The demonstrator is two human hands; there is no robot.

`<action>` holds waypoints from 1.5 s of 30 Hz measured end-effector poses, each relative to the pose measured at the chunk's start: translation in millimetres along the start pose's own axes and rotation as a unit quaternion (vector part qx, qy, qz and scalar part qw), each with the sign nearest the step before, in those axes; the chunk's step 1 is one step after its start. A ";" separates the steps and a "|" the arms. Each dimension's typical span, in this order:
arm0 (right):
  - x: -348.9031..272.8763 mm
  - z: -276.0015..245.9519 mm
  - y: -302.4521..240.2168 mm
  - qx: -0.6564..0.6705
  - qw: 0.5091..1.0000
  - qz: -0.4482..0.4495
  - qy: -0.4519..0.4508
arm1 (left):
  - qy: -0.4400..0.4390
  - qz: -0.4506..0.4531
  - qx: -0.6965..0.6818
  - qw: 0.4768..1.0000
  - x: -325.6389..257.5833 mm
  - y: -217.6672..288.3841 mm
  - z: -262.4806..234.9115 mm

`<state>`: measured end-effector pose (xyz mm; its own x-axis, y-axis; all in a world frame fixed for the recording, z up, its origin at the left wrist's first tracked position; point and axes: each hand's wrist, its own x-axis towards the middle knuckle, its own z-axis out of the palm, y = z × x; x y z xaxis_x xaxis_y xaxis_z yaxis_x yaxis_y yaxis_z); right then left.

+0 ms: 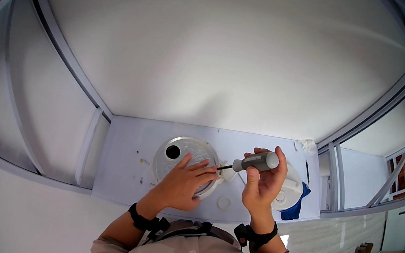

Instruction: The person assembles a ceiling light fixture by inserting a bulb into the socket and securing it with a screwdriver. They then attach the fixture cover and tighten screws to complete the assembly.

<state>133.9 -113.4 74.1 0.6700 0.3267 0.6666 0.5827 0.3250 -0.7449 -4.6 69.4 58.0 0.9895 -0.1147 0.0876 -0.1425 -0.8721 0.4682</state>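
Note:
A round, silvery metal disc-shaped piece [194,149] with a dark round spot [173,152] at its upper left lies on the table. Across its lower right part rests my left hand [178,184], fingers spread and stretched out. In my right hand [264,188] is a screwdriver [259,161] with a grey handle, held tilted. Its dark shaft points left, and the tip is at the disc's right rim by my left fingertips; whether it touches is too small to tell. A small whitish part [227,174] sits beside that rim, under the shaft.
Right of my hand, a round white appliance-like piece [291,188] lies over something blue [293,209]. A pale ring [224,203] lies near the front edge. Farther right are a thin dark stick [307,171] and crumpled white material [307,145]. Several tiny bits lie at left.

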 end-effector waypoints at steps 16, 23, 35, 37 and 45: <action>-22.0 -2.5 -11.0 -0.038 0.990 -0.097 -0.094 | 0.082 -0.008 -0.017 0.996 -20.9 12.6 17.0; -22.8 1.4 -13.1 -0.051 0.990 -0.110 -0.074 | 0.244 -0.029 0.006 0.969 -11.0 16.3 51.4; -18.6 3.3 -19.1 -0.061 0.990 -0.100 -0.081 | 0.211 0.009 -0.051 0.976 -15.4 3.7 40.1; -19.8 4.2 -16.8 -0.063 0.990 -0.102 -0.080 | 0.199 0.001 -0.068 0.978 -17.0 1.7 38.3; -7.2 8.4 -16.5 -0.113 0.975 -0.177 -0.071 | 0.188 -0.007 -0.071 0.980 -17.6 0.9 38.4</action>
<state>115.7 -113.6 81.8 0.3474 0.3541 0.8683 0.8630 0.2414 -0.4438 -21.3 52.3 23.1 0.9171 0.1031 0.3850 -0.1570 -0.7943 0.5868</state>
